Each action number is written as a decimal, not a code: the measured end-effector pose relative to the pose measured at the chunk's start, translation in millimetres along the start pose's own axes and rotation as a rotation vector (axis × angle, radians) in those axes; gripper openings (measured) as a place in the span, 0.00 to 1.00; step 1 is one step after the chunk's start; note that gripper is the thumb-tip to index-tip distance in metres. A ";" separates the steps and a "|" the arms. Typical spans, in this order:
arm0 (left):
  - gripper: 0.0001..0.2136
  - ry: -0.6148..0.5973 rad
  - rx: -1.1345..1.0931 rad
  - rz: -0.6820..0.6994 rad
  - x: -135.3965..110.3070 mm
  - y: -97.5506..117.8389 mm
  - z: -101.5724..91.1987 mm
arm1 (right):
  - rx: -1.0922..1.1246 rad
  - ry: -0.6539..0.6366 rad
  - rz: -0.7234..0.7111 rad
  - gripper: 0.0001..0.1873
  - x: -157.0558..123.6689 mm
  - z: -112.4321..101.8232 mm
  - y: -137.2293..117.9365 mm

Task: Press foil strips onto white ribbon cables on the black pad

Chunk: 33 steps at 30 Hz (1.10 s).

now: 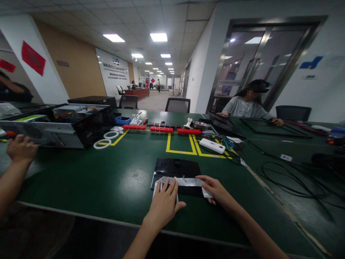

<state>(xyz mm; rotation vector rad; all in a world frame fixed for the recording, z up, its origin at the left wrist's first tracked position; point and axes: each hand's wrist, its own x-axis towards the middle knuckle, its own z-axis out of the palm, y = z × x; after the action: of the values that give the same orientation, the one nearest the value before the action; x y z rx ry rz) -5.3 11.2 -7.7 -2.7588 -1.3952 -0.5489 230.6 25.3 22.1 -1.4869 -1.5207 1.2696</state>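
Note:
A flat, glossy black panel [175,167] lies on the green table in front of me. Across its near half runs a thin whitish strip [188,182], which could be paper or plastic film. My left hand [165,201] rests palm down on the strip's left part, fingers stretched out and pressing it to the panel. White material also shows beneath that hand. At the panel's right edge, my right hand [214,189] pinches the strip's folded right end between thumb and fingers. Part of the panel's near edge is hidden by my hands.
An opened computer case [61,133] stands at the left, with another person's hand [21,149] beside it. Beyond the panel are white rings [102,144], red trays [161,129] and a white device [212,145]. Black cables [283,180] lie right; a person [248,100] sits across.

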 end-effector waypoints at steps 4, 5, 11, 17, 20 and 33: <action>0.30 -0.008 0.003 -0.009 1.1 2.0 -3.2 | 0.002 0.004 -0.007 0.24 -0.3 0.7 0.0; 0.30 -0.012 0.000 -0.011 1.4 2.3 -4.1 | 0.003 0.007 -0.008 0.24 -0.2 0.9 0.5; 0.27 -0.076 -0.069 -0.022 4.3 -1.1 -11.3 | -0.022 0.006 -0.008 0.24 1.8 0.5 4.2; 0.22 0.079 -0.206 -0.107 -11.0 -29.5 -28.0 | -0.024 0.000 0.013 0.22 0.7 -0.9 0.3; 0.18 0.198 -0.172 -0.219 -32.8 -56.8 -27.8 | -0.011 -0.009 0.020 0.21 -0.6 -1.0 -2.1; 0.14 0.251 -0.054 -0.281 -61.4 -84.4 -7.3 | 0.006 -0.030 0.040 0.19 -1.8 -1.5 -9.2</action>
<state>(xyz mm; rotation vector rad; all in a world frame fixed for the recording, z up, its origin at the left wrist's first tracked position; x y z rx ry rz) -106.9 13.1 -32.7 -2.4342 -1.7323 -0.9166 229.2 24.9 31.4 -1.5079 -1.5120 1.3239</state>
